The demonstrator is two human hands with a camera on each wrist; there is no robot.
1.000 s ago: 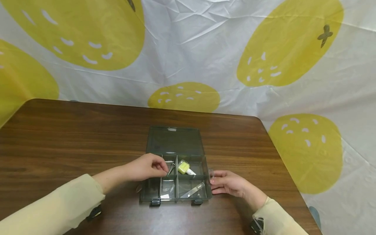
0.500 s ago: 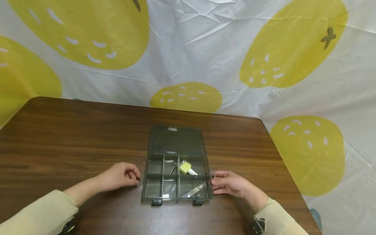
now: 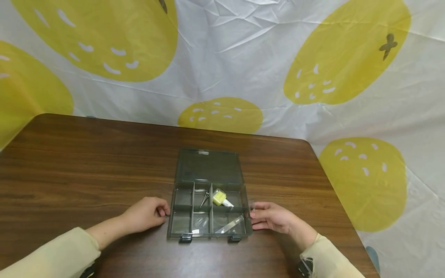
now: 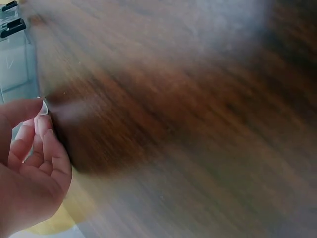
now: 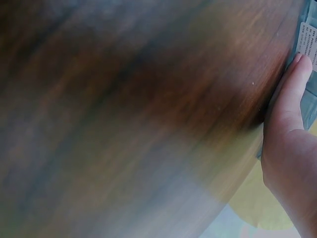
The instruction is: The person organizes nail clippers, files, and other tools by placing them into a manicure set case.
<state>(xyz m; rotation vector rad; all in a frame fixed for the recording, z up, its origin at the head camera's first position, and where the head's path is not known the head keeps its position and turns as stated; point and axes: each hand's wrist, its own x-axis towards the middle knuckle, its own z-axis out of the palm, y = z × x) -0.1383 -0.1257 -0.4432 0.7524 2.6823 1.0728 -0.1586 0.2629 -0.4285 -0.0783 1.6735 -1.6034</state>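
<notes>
A grey see-through compartment box [image 3: 181, 229] lies on the table with its lid [image 3: 208, 166] laid open at the back. Just left of its wall, my left hand [image 3: 144, 214] has curled fingers; in the left wrist view the thumb and a finger pinch a small clear piece [image 4: 44, 106]. My right hand [image 3: 272, 218] touches the box's right wall with its fingers extended; the thumb lies along that side in the right wrist view. Inside are a yellow bottle with a white cap [image 3: 219, 197], a slim metal tool [image 3: 204, 198] and a flat silvery strip [image 3: 230, 224].
The brown wooden table [image 3: 104, 154] ends at a white cloth [image 3: 243, 77] printed with yellow fruit. Two dark latches [image 3: 185, 239] sit on the box's front edge. Something clear and shiny [image 3: 199, 223] lies in the front middle compartment.
My left hand has drawn back left from over the box, down to the table beside its left wall, and now pinches the small clear piece. The right hand has stayed at the right wall.
</notes>
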